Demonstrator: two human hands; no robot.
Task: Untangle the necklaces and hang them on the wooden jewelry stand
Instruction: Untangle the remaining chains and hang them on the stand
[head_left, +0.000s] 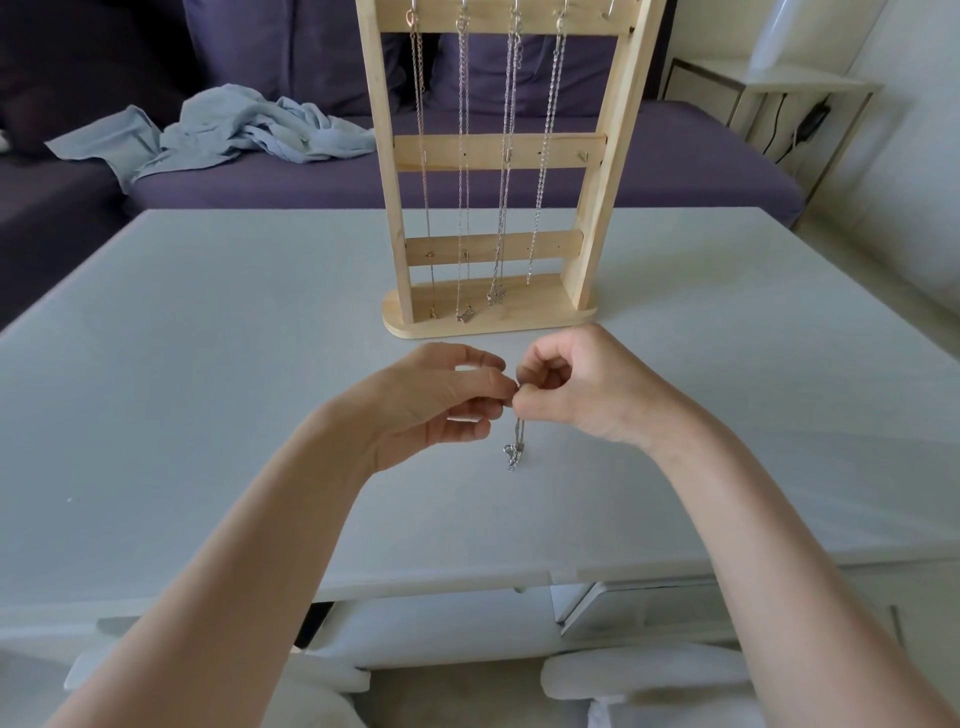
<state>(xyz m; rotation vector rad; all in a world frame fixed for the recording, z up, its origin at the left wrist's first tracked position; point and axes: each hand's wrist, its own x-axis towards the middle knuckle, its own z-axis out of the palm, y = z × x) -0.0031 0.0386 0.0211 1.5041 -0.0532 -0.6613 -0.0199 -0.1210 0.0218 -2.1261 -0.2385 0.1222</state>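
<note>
Necklace in hand: thin silver chain necklace (516, 441), pinched where both grips meet, hanging straight below them; its bunched lower end with the clasp sits at or just above the counter, contact cannot be told.
Left grip: left hand (441, 400), thumb and forefinger closed narrowly on the chain's top; other fingers loosely curled.
Right grip: right hand (582, 384), fingers curled in, pinching the same chain, fingertips touching those of the left.
Stand: pale wooden ladder-shaped jewelry stand (493, 156), upright just beyond the grips.
Hung necklaces: four thin chains (462, 182) hang from its top bar, side by side, pendants near the base.
Counter: pale grey counter (208, 364) beneath both grips.
Beyond stand: purple sofa (675, 166) with crumpled light-blue cloth (223, 130), far left of the grips.
</note>
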